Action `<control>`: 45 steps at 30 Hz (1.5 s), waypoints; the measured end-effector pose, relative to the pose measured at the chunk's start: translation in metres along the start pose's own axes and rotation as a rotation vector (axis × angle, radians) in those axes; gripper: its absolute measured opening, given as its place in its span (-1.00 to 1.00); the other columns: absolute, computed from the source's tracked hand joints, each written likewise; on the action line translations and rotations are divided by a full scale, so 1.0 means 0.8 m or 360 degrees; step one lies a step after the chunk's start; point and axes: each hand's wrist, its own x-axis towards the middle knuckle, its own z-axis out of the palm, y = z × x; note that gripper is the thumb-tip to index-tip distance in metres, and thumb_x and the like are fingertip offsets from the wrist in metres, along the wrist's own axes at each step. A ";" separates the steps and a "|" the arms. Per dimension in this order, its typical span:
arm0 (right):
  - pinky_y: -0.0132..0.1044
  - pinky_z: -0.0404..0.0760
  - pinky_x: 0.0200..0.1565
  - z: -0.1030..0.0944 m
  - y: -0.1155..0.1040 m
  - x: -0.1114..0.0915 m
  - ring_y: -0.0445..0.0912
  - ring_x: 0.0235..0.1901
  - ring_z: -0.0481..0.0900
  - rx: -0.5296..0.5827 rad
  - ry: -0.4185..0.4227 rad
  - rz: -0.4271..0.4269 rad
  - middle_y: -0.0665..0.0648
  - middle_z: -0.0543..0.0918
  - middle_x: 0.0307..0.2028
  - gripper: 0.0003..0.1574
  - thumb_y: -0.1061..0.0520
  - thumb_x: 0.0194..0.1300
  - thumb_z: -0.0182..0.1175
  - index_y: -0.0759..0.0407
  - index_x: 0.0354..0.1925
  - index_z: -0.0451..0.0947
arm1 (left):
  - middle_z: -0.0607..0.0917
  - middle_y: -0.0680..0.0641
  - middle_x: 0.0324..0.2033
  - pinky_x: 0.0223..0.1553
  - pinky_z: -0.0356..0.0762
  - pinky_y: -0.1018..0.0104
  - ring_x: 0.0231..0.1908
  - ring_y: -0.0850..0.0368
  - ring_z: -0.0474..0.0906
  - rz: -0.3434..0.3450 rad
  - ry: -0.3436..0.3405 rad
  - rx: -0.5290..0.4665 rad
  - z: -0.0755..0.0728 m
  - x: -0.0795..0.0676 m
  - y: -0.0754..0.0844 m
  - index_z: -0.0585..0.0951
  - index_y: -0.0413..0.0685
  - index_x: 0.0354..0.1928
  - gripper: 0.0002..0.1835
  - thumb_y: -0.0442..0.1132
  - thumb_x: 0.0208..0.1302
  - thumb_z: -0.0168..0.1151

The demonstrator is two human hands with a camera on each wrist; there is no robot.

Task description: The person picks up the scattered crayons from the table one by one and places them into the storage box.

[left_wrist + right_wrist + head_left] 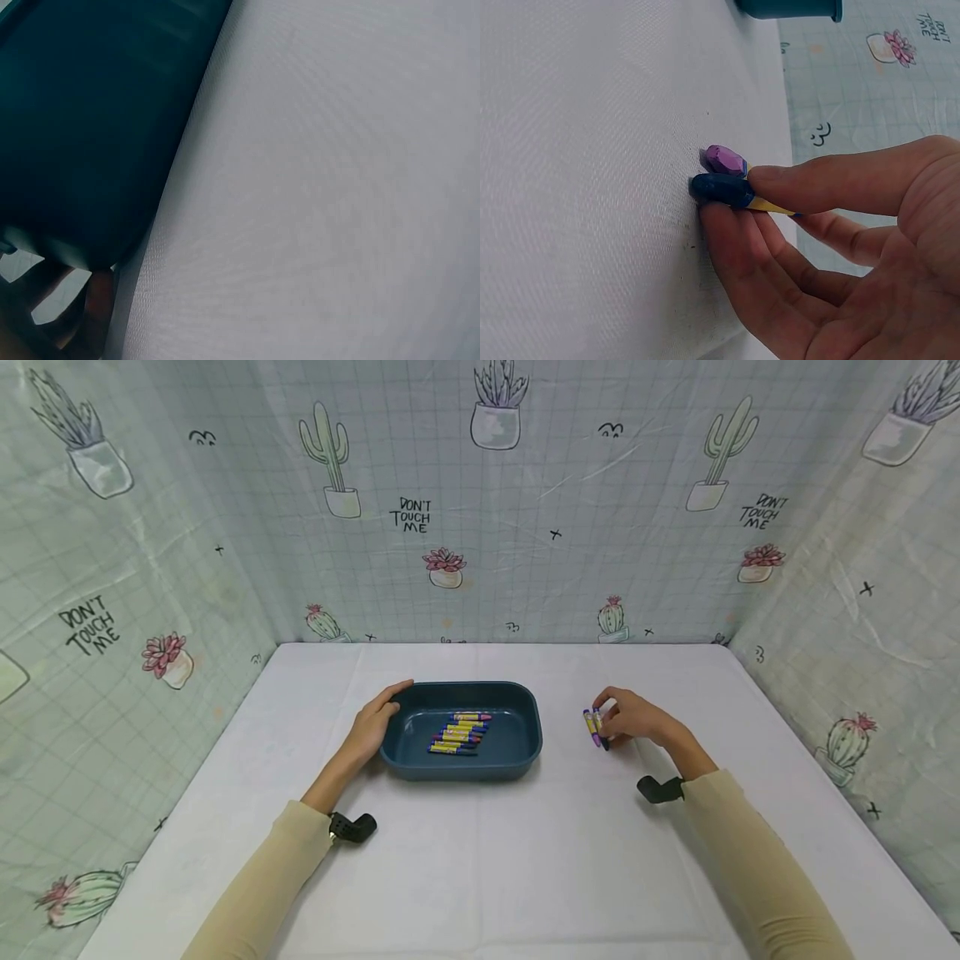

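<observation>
A dark teal tray (pixel 461 772) sits on the white table with several crayons (pixel 459 737) in yellow-and-blue wrappers lying side by side inside. My left hand (pixel 369 727) grips the tray's left end, its thumb at the rim; the left wrist view shows fingers (pixel 97 307) against the outer wall. To the right of the tray, my right hand (pixel 633 717) pinches a dark blue crayon (pixel 721 190) between thumb and fingers, its tip close to the cloth. Right beside that one lies a purple crayon (pixel 725 160), partly behind the thumb in the right wrist view.
A white cloth covers the table (pixel 480 860). Behind and at both sides stands a curtain (pixel 555 585) printed with cacti and lettering. Each wrist wears a black camera mount, the left mount (pixel 352 828) near the table surface and the right mount (pixel 660 789) likewise.
</observation>
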 end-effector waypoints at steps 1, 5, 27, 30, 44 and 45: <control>-0.15 0.70 -0.20 0.000 0.000 -0.001 -0.01 -0.32 0.61 0.0006 -0.0001 0.0002 0.32 0.53 -0.11 -0.32 0.26 0.20 0.24 0.30 0.24 0.21 | 0.24 -0.08 0.44 0.45 -0.07 -0.19 0.48 -0.12 0.00 0.0008 0.0002 0.0007 0.000 -0.003 0.006 0.28 0.02 0.42 -0.50 -0.31 0.49 -0.27; -0.16 0.69 -0.20 -0.001 -0.001 -0.001 -0.01 -0.32 0.60 0.0009 -0.0012 0.0006 0.32 0.52 -0.11 -0.32 0.25 0.21 0.23 0.29 0.25 0.21 | 0.24 -0.10 0.44 0.44 -0.06 -0.21 0.48 -0.14 0.01 0.0028 0.0003 0.0030 -0.002 -0.009 0.018 0.27 -0.01 0.43 -0.50 -0.32 0.49 -0.27; -0.06 0.72 -0.18 -0.019 -0.016 0.000 0.05 -0.21 0.60 0.0052 -0.0095 -0.0048 0.36 0.45 -0.06 -0.32 0.27 0.26 0.16 0.28 0.29 0.17 | 0.25 0.08 0.44 0.46 -0.06 -0.18 0.49 -0.02 0.02 0.0043 0.0050 0.0050 0.005 0.014 -0.032 0.29 0.34 0.40 -0.50 -0.19 0.50 -0.29; -0.06 0.72 -0.19 -0.024 -0.029 0.001 0.05 -0.18 0.58 0.0013 -0.0084 -0.0060 0.36 0.44 -0.05 -0.33 0.27 0.27 0.16 0.27 0.29 0.18 | 0.25 0.09 0.44 0.46 -0.05 -0.17 0.49 -0.01 0.03 0.0030 0.0053 0.0059 0.006 0.014 -0.033 0.29 0.37 0.40 -0.50 -0.18 0.49 -0.29; -0.04 0.72 -0.19 -0.017 -0.125 0.014 0.12 -0.14 0.63 -0.0233 -0.0201 -0.0216 0.40 0.45 0.07 -0.42 0.29 0.23 0.18 0.12 0.20 0.30 | 0.26 0.09 0.44 0.46 -0.05 -0.15 0.48 0.00 0.03 0.0045 0.0062 0.0062 0.006 0.015 -0.037 0.29 0.36 0.40 -0.50 -0.19 0.49 -0.28; -0.04 0.72 -0.19 -0.015 -0.133 0.015 0.12 -0.15 0.64 -0.0255 -0.0201 -0.0232 0.38 0.47 0.06 -0.42 0.30 0.23 0.18 0.11 0.20 0.31 | 0.26 0.10 0.44 0.46 -0.04 -0.15 0.48 0.01 0.03 0.0042 0.0061 0.0066 0.006 0.016 -0.037 0.29 0.36 0.40 -0.50 -0.19 0.49 -0.28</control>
